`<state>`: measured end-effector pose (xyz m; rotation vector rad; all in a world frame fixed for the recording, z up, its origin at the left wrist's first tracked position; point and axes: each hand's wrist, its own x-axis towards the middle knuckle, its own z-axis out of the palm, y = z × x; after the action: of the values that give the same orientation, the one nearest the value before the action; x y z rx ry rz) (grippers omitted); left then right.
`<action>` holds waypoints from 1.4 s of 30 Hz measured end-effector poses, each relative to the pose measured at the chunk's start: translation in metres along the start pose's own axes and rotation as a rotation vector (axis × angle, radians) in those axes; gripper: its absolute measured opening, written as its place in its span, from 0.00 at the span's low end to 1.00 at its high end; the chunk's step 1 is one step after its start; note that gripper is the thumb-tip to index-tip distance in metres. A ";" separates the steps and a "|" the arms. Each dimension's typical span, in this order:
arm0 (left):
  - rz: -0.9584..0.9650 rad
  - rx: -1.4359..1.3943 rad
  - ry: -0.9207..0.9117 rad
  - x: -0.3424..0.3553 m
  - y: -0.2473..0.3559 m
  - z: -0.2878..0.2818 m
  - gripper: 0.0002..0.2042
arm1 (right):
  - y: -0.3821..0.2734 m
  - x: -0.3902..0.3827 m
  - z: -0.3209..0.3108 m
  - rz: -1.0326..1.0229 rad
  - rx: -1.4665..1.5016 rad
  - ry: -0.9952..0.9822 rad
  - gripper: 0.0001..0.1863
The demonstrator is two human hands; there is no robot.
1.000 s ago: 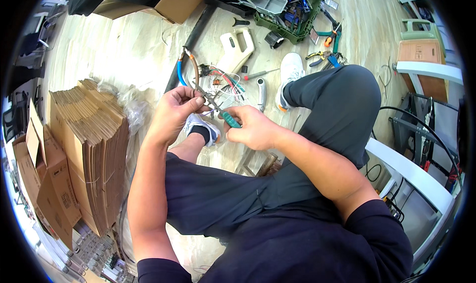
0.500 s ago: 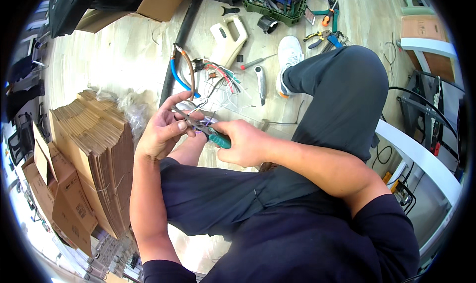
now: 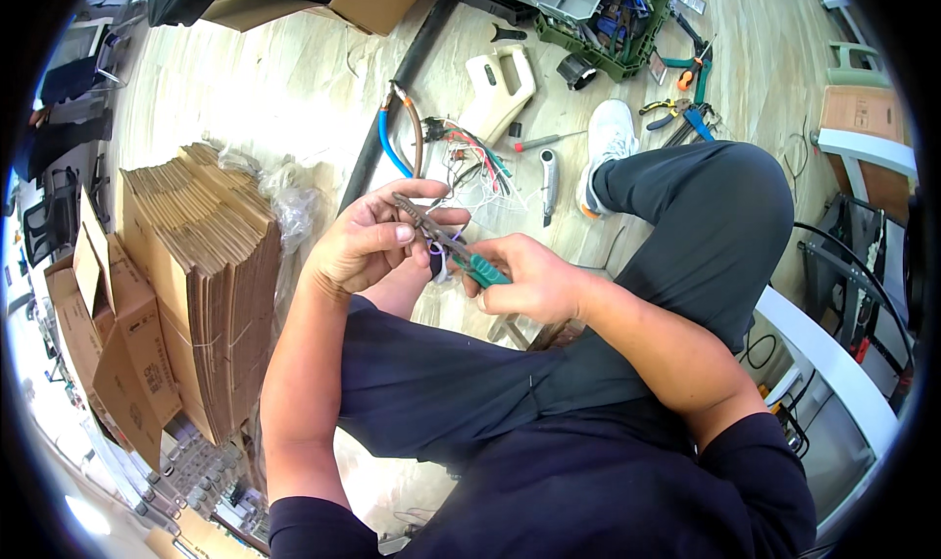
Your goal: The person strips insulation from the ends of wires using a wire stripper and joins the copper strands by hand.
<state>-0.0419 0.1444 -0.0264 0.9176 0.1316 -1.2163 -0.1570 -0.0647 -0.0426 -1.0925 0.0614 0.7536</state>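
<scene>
Right hand [image 3: 537, 281] partly hides the green-handled pliers [image 3: 482, 268].

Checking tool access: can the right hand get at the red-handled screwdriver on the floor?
Probably yes: nothing covers the red-handled screwdriver, but the right hand holds green-handled pliers and would likely have to release them.

No text can be read with certainty. On the open brown carton [image 3: 137, 324] at the left stand some dark printed marks, but they are too small and blurred for reading. The brown box [image 3: 858, 115] at the right seems to carry a faint mark, also not legible.
</scene>
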 end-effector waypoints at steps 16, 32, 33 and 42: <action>0.005 -0.044 -0.001 -0.005 -0.003 -0.005 0.24 | -0.003 0.000 0.003 -0.009 -0.009 0.005 0.16; 0.035 0.019 0.038 -0.002 -0.001 0.002 0.26 | 0.011 0.004 -0.004 -0.065 -0.188 -0.041 0.21; 0.037 0.034 0.047 -0.001 0.001 0.001 0.26 | 0.010 0.003 -0.009 -0.049 -0.240 -0.050 0.22; 0.071 0.071 0.143 -0.006 0.005 -0.009 0.23 | -0.013 -0.017 -0.030 -0.083 -0.038 0.159 0.31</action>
<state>-0.0367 0.1550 -0.0265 1.0631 0.1689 -1.0950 -0.1531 -0.1015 -0.0401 -1.1826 0.1359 0.5950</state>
